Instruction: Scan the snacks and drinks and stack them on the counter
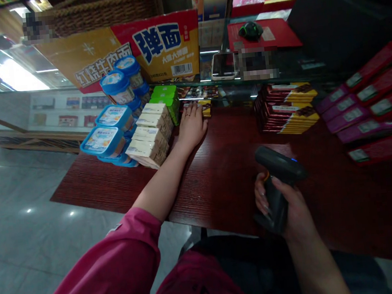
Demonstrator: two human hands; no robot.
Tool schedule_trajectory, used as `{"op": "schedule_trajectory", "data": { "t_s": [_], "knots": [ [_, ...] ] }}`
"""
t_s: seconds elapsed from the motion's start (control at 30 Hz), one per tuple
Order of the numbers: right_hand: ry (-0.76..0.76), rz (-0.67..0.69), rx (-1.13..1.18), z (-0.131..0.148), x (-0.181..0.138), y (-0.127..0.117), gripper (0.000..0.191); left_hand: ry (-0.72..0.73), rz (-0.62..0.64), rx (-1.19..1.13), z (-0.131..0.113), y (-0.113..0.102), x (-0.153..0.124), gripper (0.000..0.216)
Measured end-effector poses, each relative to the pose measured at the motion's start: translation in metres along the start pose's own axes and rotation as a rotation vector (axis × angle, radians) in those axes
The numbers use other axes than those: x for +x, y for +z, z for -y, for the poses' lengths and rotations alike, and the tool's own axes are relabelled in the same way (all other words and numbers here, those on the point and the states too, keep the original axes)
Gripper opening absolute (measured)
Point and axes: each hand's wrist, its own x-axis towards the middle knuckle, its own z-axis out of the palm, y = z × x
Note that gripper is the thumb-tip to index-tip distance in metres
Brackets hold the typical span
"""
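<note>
In the head view my right hand is wrapped round the handle of a dark barcode scanner, held over the near side of the table. A small blue light glows on the scanner's head. My left hand reaches to the back of the table and lies flat, fingers stretched, on a red and yellow chocolate bar pack. Most of that pack is hidden under the fingers. Just left of this hand stand green boxes and rows of cream-coloured boxes. To the right are stacked chocolate bars in similar packs.
Blue-lidded tubs are stacked at the table's left end. Behind them stands a noodle carton. A phone and a mouse lie on the glass counter. Red and purple boxes fill the right side of the dark wooden table.
</note>
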Motion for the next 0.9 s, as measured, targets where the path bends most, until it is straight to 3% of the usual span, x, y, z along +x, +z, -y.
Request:
{"op": "schedule_trajectory", "data": {
  "t_s": [0.13,0.23,0.43,0.53,0.63,0.77,0.9],
  "knots": [
    [0.004,0.047,0.035,0.002,0.004,-0.003,0.026,0.013,-0.005,-0.076,0.007,0.003,0.001,0.064],
    [-0.005,0.075,0.069,0.008,0.012,-0.011,0.026,0.082,-0.018,-0.129,-0.005,-0.001,-0.002,0.064],
    [-0.115,0.064,0.031,0.036,0.045,-0.036,0.032,0.386,-0.017,-0.281,-0.078,-0.008,-0.012,0.062],
    [-0.186,0.06,0.012,0.051,0.061,-0.052,0.034,0.482,-0.06,-0.372,-0.113,0.004,-0.003,0.061],
    [-0.257,0.066,0.02,0.062,0.071,-0.065,0.035,0.47,-0.141,-0.459,-0.134,0.024,0.015,0.058],
    [-0.304,0.051,0.05,0.066,0.073,-0.072,0.033,0.499,-0.127,-0.531,-0.14,0.045,0.035,0.047],
    [-0.321,0.031,0.056,0.064,0.069,-0.073,0.031,0.524,-0.161,-0.635,-0.132,0.044,0.033,0.031]
  ]
}}
